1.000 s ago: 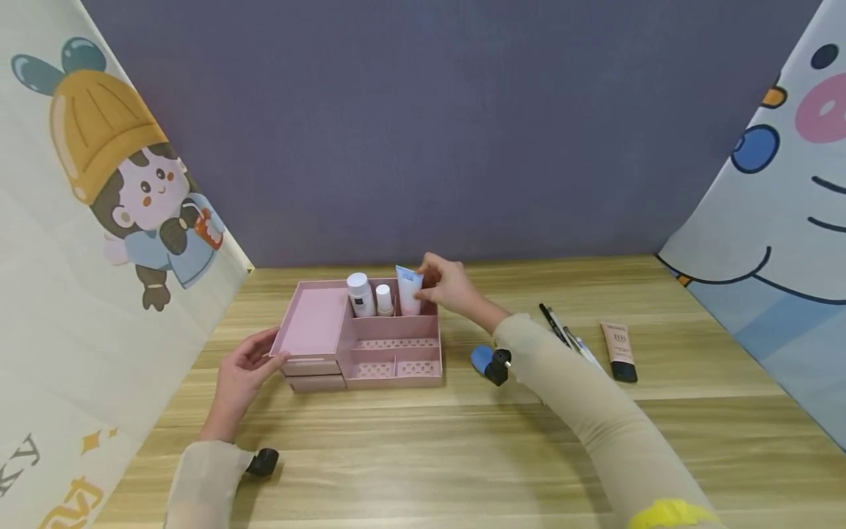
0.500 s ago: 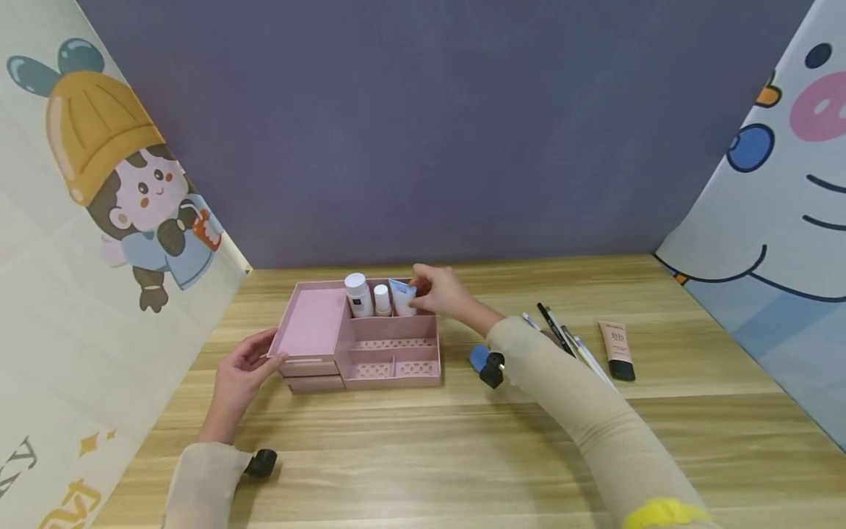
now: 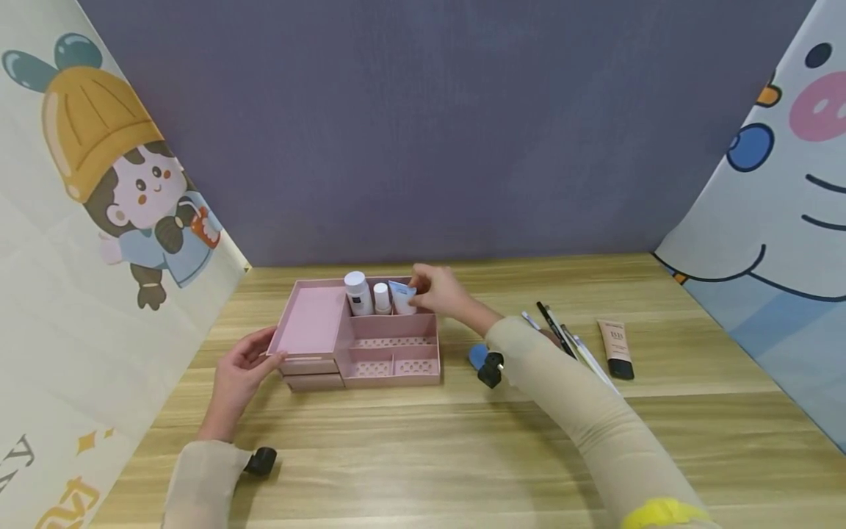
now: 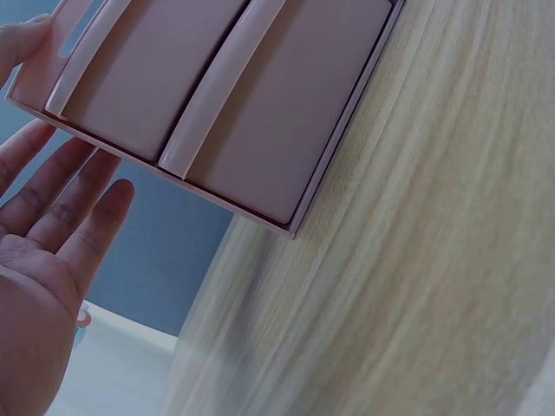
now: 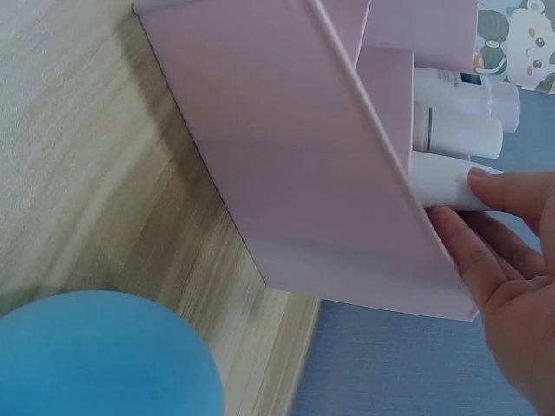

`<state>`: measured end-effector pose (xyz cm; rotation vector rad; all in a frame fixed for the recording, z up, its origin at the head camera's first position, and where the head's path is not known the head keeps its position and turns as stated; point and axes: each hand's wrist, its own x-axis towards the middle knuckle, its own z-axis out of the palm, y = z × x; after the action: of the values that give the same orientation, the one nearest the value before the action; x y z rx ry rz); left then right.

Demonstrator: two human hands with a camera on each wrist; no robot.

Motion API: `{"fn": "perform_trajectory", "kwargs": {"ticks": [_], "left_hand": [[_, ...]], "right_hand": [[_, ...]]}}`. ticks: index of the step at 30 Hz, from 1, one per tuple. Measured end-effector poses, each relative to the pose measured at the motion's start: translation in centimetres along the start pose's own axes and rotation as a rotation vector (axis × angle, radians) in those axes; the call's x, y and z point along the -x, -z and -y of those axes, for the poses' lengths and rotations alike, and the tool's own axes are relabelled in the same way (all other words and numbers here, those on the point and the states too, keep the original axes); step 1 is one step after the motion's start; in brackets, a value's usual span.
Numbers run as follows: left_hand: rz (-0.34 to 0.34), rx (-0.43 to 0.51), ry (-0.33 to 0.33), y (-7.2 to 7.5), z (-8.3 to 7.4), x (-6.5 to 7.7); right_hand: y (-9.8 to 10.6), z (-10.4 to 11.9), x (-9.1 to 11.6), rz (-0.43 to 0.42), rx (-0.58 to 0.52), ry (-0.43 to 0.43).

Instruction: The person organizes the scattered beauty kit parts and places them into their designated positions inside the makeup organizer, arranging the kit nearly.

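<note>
A pink desktop organizer point(image 3: 311, 323) with two front drawers stands on the wooden table. My left hand point(image 3: 241, 371) holds its front left corner; in the left wrist view the thumb lies on the front and the fingers point(image 4: 65, 195) are along the side. With thumb and fingers my right hand point(image 3: 444, 292) pinches a white and light blue squeeze tube point(image 3: 402, 297) in the back right compartment. The tube leans left, its lower end hidden by the compartment wall. Left of it stand a small white-capped bottle point(image 3: 382, 299) and a bigger white bottle point(image 3: 358, 294).
Several pens or slim pencils point(image 3: 562, 330) lie right of the organizer, partly behind the right sleeve. Beyond them lies a beige BB cream tube point(image 3: 615, 349) with a black cap. A blue rounded object point(image 5: 104, 355) rests near the right wrist. A grey panel point(image 3: 449, 132) rises behind.
My right hand has lowered the squeeze tube deeper into the back right compartment, where it now tilts left. Over the last half second it has hardly moved. My left hand stays at the corner.
</note>
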<state>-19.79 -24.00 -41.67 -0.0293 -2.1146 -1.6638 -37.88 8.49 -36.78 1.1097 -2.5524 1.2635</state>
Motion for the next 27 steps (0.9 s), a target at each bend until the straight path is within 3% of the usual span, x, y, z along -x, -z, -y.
{"fn": "perform_trajectory", "kwargs": {"ticks": [6, 20, 27], "left_hand": [[0.001, 0.0, 0.012, 0.0, 0.0, -0.1], [0.001, 0.0, -0.009, 0.0, 0.1, -0.2], [0.007, 0.023, -0.016, 0.1, 0.1, -0.1]], "right_hand": [[0.2, 0.0, 0.0, 0.002, -0.019, -0.015], [1.1, 0.4, -0.1, 0.012, -0.082, -0.135], [1.9, 0.9, -0.2, -0.002, -0.11, -0.11]]}}
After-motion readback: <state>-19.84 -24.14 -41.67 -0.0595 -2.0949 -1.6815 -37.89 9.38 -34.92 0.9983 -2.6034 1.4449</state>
